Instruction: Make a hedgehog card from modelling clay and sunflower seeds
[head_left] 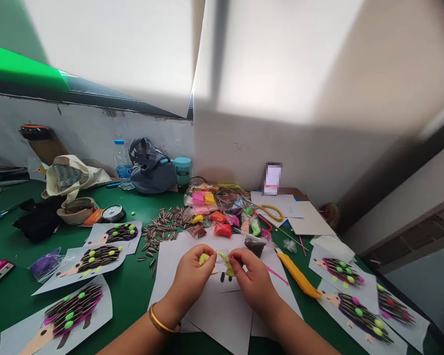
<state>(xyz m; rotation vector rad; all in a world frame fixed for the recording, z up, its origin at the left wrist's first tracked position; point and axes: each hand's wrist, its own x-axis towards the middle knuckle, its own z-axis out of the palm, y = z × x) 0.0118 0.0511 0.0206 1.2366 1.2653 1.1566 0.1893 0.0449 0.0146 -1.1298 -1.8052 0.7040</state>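
Both hands are close together above white paper [222,315] at the middle of the table. My left hand [194,271], with a gold bangle at the wrist, has its fingers curled round a small lump of yellow-green clay [203,258]. In my right hand [249,276], thumb and fingers pinch a crumpled yellow-green clay packet [227,264]. The two sets of fingertips nearly meet. Under them, two small dark pieces and a bit of pale pink show on the paper, partly hidden by the hands.
Sunflower seeds [163,227] and bagged coloured clay [222,229] lie behind the paper. Hedgehog pictures [99,259] are on both sides. A yellow cutter [298,276], scissors [272,213] and a pink stick [277,275] lie to the right. A bottle [123,165] and blue bag [153,170] stand behind.
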